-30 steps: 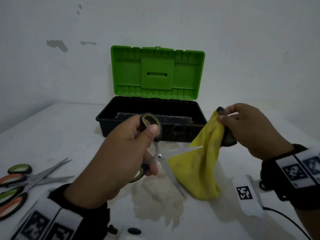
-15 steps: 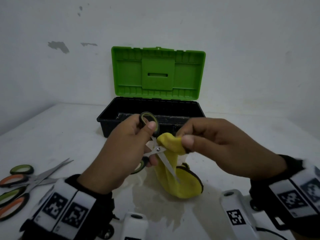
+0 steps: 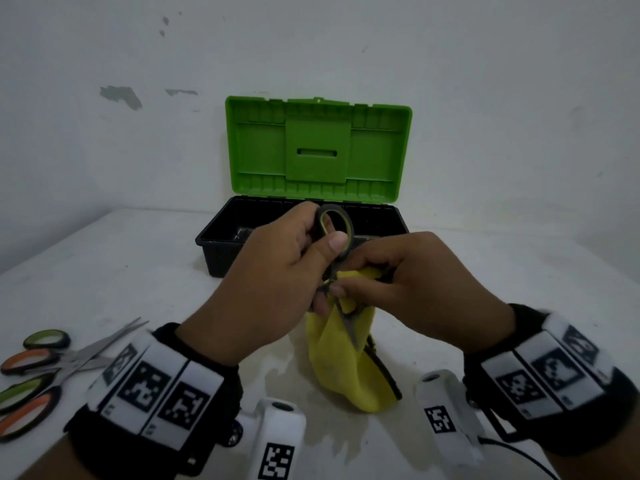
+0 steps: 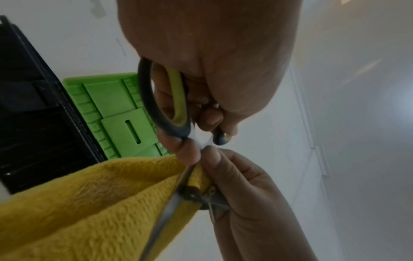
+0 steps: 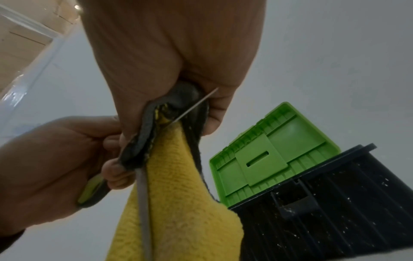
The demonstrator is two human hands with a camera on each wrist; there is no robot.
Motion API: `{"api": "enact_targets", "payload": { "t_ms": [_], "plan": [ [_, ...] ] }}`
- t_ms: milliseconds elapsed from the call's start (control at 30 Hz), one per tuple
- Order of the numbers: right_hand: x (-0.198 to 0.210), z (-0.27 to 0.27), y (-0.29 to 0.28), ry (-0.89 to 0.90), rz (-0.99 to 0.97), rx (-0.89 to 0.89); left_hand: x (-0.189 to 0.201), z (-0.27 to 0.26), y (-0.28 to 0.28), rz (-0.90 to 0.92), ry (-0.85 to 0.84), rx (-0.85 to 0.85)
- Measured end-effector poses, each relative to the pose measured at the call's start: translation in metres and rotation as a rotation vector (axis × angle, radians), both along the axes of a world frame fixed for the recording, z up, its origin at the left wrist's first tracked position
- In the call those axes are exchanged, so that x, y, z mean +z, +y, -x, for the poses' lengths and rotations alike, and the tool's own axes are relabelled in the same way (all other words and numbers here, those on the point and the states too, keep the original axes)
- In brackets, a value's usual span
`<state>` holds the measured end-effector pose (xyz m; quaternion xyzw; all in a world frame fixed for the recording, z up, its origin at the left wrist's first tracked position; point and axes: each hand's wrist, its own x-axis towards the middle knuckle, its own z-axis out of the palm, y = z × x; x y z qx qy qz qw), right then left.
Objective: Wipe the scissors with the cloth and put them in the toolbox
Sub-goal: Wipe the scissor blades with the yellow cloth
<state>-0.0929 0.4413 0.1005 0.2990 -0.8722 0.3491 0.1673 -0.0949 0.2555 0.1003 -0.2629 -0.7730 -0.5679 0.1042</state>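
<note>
My left hand (image 3: 304, 258) grips the black-and-green handles of a pair of scissors (image 3: 334, 233) held above the table, blades pointing down. My right hand (image 3: 374, 275) pinches a yellow cloth (image 3: 346, 368) with a dark edge around the blades near the pivot. In the left wrist view the scissors (image 4: 165, 106) show one blade running down along the cloth (image 4: 89, 203). The right wrist view shows the cloth (image 5: 178, 194) bunched in my fingers with a blade (image 5: 143, 203) beside it. The toolbox (image 3: 221, 244) stands behind, black, its green lid (image 3: 318, 150) raised.
Several other scissors (image 3: 45, 368) with green and orange handles lie at the table's left edge. A damp patch (image 3: 294, 386) marks the white tabletop under the cloth. A white wall rises right behind the toolbox.
My right hand brought the cloth left from beside the blades onto them and now pinches it near the pivot. The open blades have come closer together, and the scissors rose slightly toward the toolbox.
</note>
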Motion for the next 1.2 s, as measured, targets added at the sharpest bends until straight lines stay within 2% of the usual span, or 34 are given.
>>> {"api": "enact_targets", "payload": {
  "t_ms": [300, 533, 833, 933, 1033, 1133, 1200],
  "plan": [
    [0.010, 0.005, 0.019, -0.034, -0.024, -0.015, 0.001, 0.005, -0.007, -0.051, -0.016, 0.027],
    [0.002, 0.004, 0.015, 0.006, -0.049, -0.007, -0.007, 0.006, 0.009, -0.006, 0.027, 0.039],
    [-0.005, -0.002, 0.024, -0.038, -0.059, 0.017, -0.011, 0.002, 0.001, -0.067, -0.039, 0.015],
    [0.000, -0.002, 0.036, -0.028, -0.080, -0.024, -0.012, 0.003, -0.006, -0.112, -0.044, 0.049],
    [0.003, 0.000, 0.051, 0.015, -0.094, -0.118, -0.013, 0.006, -0.012, -0.234, -0.068, 0.118],
    [0.001, 0.006, 0.067, 0.030, 0.067, -0.275, -0.013, 0.010, -0.020, -0.384, -0.085, 0.233],
    [-0.004, 0.009, 0.067, 0.035, 0.199, -0.370, -0.016, 0.010, -0.017, -0.454, -0.128, 0.243]
  ]
}}
